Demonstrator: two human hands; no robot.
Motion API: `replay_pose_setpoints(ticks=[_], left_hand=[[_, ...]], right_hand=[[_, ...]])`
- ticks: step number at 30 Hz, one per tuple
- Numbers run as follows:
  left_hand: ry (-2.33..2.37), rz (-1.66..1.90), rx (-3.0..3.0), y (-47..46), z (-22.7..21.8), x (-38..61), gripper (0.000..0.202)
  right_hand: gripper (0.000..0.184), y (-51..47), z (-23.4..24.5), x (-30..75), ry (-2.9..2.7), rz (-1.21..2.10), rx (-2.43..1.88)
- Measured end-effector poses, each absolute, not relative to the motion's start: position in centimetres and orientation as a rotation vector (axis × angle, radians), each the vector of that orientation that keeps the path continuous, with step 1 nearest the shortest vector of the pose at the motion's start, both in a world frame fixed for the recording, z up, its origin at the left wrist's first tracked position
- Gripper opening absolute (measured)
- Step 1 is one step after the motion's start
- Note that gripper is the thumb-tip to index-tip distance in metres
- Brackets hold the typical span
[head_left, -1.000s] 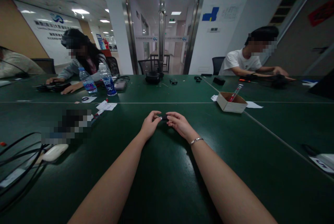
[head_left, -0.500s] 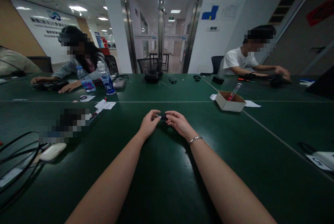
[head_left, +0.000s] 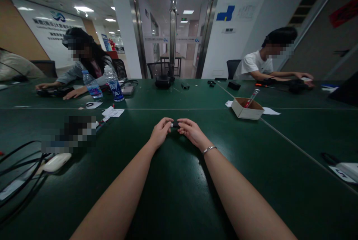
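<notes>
Between my two hands, just above the green table point(head_left: 179, 195), is a small black stick with a silver metal end point(head_left: 175, 125); it looks like a USB flash drive. My left hand point(head_left: 160, 132) pinches its silver end on the left with thumb and fingertips. The black body's right end sits in the closed fingertips of my right hand point(head_left: 191, 132), which wears a silver bracelet point(head_left: 209, 150) at the wrist. Fingers cover both ends of the stick.
An open box point(head_left: 246, 111) holding a red-and-clear tube stands ahead right. Two bottles point(head_left: 114, 85), papers point(head_left: 113, 112) and a white mouse-like object point(head_left: 57, 162) with black cables point(head_left: 21, 169) lie left. Two people point(head_left: 84, 53) work across the table, at left and right point(head_left: 256, 65).
My left fingertips have shifted slightly right and closed on the stick's silver end. My right hand has hardly moved. The person at right has moved a hand, which now holds something white.
</notes>
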State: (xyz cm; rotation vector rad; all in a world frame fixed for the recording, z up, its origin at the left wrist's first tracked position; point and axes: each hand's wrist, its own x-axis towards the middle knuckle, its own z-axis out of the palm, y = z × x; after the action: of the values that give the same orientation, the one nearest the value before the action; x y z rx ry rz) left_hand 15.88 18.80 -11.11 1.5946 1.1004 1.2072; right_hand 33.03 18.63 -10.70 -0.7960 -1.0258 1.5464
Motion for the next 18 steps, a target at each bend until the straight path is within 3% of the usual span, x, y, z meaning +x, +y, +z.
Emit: replay_pose_setpoints(ticks=[18], left_hand=[[1.132, 1.236, 1.596, 18.78, -11.12, 15.90, 0.030]], right_hand=[[0.031, 18.67, -10.71, 33.06, -1.013, 1.565, -0.804]])
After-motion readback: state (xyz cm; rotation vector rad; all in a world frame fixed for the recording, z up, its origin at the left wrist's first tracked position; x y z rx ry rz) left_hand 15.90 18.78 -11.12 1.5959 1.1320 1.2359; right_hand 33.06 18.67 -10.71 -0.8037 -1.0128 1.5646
